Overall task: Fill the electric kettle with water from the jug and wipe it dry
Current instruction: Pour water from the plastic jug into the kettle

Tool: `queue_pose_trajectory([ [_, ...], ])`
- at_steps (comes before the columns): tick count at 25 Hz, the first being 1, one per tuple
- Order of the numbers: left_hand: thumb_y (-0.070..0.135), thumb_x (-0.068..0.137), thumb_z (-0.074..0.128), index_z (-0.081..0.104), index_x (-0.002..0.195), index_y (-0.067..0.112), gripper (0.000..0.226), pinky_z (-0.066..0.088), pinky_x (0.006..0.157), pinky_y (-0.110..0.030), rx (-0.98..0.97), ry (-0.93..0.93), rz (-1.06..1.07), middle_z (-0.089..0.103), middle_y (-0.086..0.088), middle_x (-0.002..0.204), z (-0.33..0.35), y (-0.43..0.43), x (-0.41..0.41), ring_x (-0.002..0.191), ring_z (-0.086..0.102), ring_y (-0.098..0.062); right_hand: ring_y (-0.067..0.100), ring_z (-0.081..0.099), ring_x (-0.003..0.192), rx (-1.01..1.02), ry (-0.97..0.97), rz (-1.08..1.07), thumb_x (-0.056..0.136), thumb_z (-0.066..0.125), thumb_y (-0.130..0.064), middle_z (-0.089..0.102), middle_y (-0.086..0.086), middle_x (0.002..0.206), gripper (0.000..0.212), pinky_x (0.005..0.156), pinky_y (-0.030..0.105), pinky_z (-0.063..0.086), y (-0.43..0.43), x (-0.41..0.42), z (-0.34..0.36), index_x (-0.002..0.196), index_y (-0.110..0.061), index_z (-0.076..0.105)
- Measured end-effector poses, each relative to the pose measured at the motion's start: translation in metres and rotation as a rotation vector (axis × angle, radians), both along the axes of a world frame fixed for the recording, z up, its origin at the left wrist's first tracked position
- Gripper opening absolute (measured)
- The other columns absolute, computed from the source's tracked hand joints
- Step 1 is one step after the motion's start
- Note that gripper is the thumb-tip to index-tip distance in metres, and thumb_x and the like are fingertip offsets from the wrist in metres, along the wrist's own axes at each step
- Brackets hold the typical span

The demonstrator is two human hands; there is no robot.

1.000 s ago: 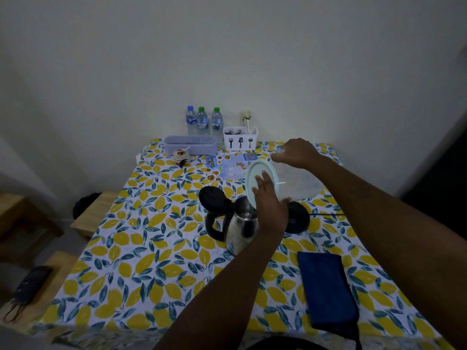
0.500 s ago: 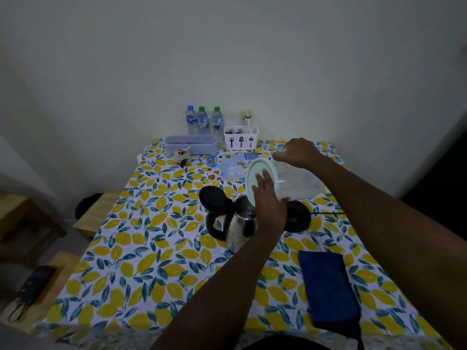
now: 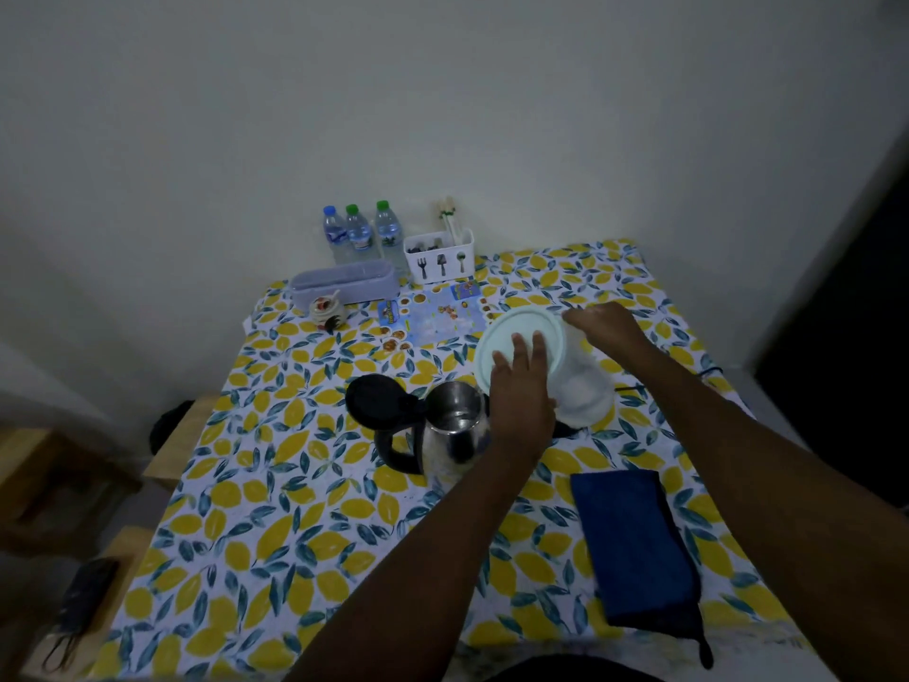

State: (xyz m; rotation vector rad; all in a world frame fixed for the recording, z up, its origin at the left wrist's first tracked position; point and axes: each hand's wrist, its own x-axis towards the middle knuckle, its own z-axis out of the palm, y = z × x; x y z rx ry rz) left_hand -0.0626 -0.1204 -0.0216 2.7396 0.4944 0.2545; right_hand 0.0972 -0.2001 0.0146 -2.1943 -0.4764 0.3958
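A steel electric kettle (image 3: pixel 455 430) stands mid-table with its black lid (image 3: pixel 376 403) flipped open to the left. Just right of it a clear plastic jug (image 3: pixel 583 386) is tipped on its side, its pale green lid (image 3: pixel 506 332) facing the kettle. My left hand (image 3: pixel 521 401) lies flat against that lid, fingers spread, above the kettle's mouth. My right hand (image 3: pixel 605 327) grips the jug from behind. No stream of water is visible. A folded blue cloth (image 3: pixel 634 539) lies at the front right. The kettle's black base (image 3: pixel 565 428) is mostly hidden under the jug.
Along the wall stand three water bottles (image 3: pixel 359 233), a white cutlery holder (image 3: pixel 440 260) and a lavender box (image 3: pixel 344 285), with a small pot (image 3: pixel 324 310) and a printed mat (image 3: pixel 438 317) in front. A cable (image 3: pixel 708 374) runs off the right edge. Wooden stools (image 3: pixel 49 465) stand left.
The jug has swung so its lid faces me more fully and its body now covers the black base. My left fingers lie spread wider on the lid. The kettle has stayed put.
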Motion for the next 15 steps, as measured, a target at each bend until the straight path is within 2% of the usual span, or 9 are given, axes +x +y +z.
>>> queue_pose_trajectory([
  [1,0.024,0.088,0.066,-0.002,0.151,0.015,0.094,0.019,0.116,-0.051,0.025,0.020,-0.037,0.004,-0.018,0.160,-0.001,-0.006,0.007,0.141,0.011,-0.050,0.026,0.050,0.060,0.045,0.040,-0.052,0.082,0.061,-0.041,0.048,0.014,0.064,0.038,0.059,0.036,0.039,-0.011,0.007,-0.009,0.062,-0.011,0.049],
  [4,0.023,0.085,0.069,0.000,0.151,0.015,0.096,0.020,0.115,-0.054,0.096,0.070,-0.157,0.008,-0.019,0.159,-0.004,-0.029,0.038,0.141,0.012,-0.051,0.021,0.053,0.067,0.179,0.184,-0.264,0.072,0.066,-0.046,0.054,0.010,0.071,0.044,0.061,0.043,0.044,-0.048,0.030,-0.033,0.065,-0.004,0.055],
  [7,0.025,0.085,0.069,0.000,0.151,0.016,0.096,0.023,0.115,-0.056,0.126,0.134,-0.269,0.008,-0.019,0.159,-0.012,-0.054,0.076,0.141,0.012,-0.050,0.023,0.054,0.066,0.256,0.247,-0.353,0.074,0.066,-0.043,0.056,0.011,0.070,0.036,0.064,0.038,0.042,-0.088,0.055,-0.053,0.062,-0.012,0.054],
  [10,0.027,0.087,0.067,-0.002,0.151,0.016,0.095,0.024,0.114,-0.056,0.184,0.196,-0.363,0.008,-0.021,0.158,-0.027,-0.079,0.116,0.140,0.014,-0.050,0.017,0.054,0.062,0.316,0.279,-0.410,0.080,0.065,-0.039,0.059,0.005,0.063,0.032,0.063,0.034,0.043,-0.127,0.083,-0.074,0.068,-0.010,0.059],
  [12,0.023,0.090,0.062,-0.001,0.151,0.016,0.088,0.024,0.113,-0.057,0.198,0.229,-0.410,0.008,-0.021,0.158,-0.035,-0.098,0.142,0.140,0.014,-0.051,0.006,0.051,0.047,0.325,0.308,-0.474,0.084,0.064,-0.034,0.056,0.002,0.053,0.026,0.054,0.024,0.043,-0.150,0.098,-0.084,0.069,-0.013,0.060],
  [13,0.020,0.092,0.059,0.000,0.151,0.016,0.084,0.024,0.113,-0.057,0.202,0.243,-0.423,0.008,-0.021,0.158,-0.038,-0.107,0.154,0.140,0.014,-0.052,0.004,0.049,0.041,0.357,0.329,-0.518,0.084,0.065,-0.031,0.054,0.004,0.055,0.023,0.047,0.019,0.041,-0.159,0.105,-0.088,0.072,-0.012,0.060],
  [15,0.015,0.094,0.055,0.003,0.151,0.016,0.078,0.023,0.114,-0.058,0.231,0.248,-0.433,0.009,-0.023,0.158,-0.040,-0.123,0.173,0.139,0.013,-0.053,0.009,0.049,0.046,0.398,0.352,-0.576,0.085,0.065,-0.029,0.053,0.008,0.063,0.022,0.043,0.019,0.040,-0.174,0.118,-0.097,0.079,-0.009,0.062],
])
